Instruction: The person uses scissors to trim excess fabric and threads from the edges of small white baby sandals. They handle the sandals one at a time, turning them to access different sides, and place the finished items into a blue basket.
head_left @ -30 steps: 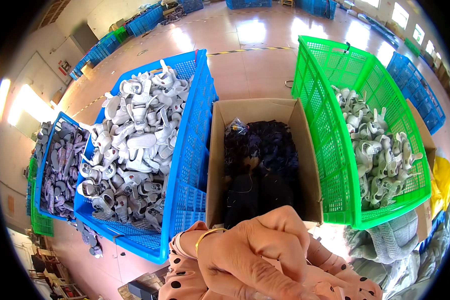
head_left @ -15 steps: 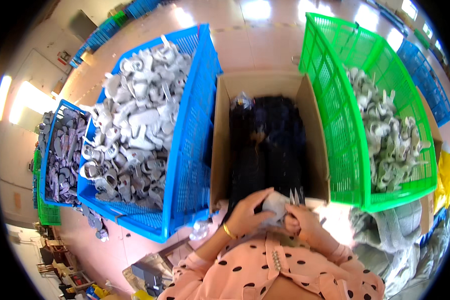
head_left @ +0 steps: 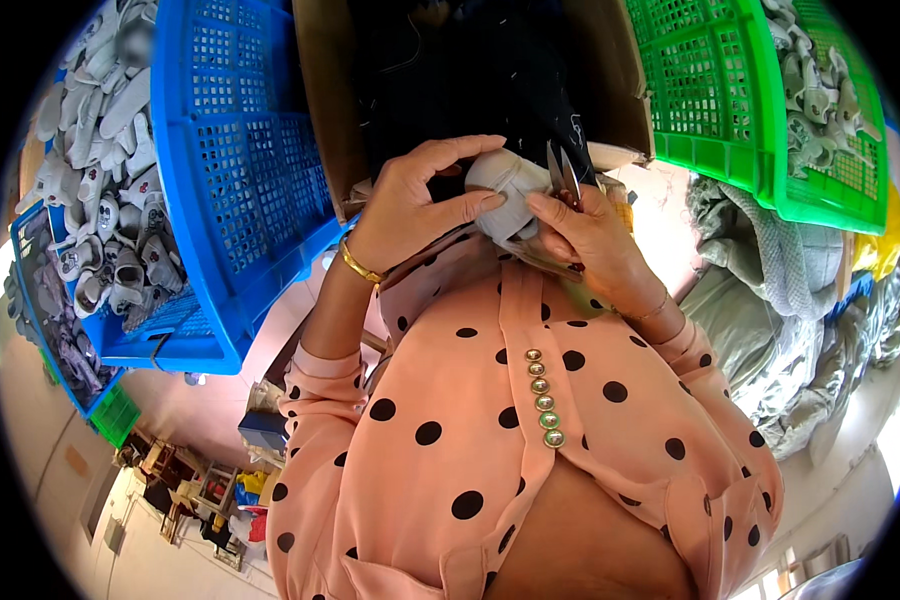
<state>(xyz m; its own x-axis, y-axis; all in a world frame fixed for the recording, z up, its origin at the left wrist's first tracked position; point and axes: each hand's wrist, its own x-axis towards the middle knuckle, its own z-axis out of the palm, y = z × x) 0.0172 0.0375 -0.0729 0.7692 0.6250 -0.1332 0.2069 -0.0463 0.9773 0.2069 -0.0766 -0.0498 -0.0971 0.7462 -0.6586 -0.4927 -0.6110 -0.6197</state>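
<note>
In front of my chest, my left hand (head_left: 405,205) grips a small pale grey shoe upper (head_left: 511,188) between its thumb and fingers. My right hand (head_left: 605,245) has a pair of scissors (head_left: 568,172) tucked in it, blades pointing away from me and slightly parted. The thumb of that hand also presses on the right side of the shoe upper. Part of the scissors' handle is hidden by my fingers. Both hands are just over the near edge of a cardboard box (head_left: 328,110) holding dark material.
A blue crate (head_left: 235,180) piled with pale shoe uppers (head_left: 100,150) stands left of the box. On the right is a green crate (head_left: 710,95) with similar pieces. Grey cloth (head_left: 760,240) lies in a heap below it. Another blue crate (head_left: 35,235) sits at far left.
The view has tilted down toward my body, so the crates and box sit higher in the picture. Both hands stay on the shoe upper, with the scissors still in the right.
</note>
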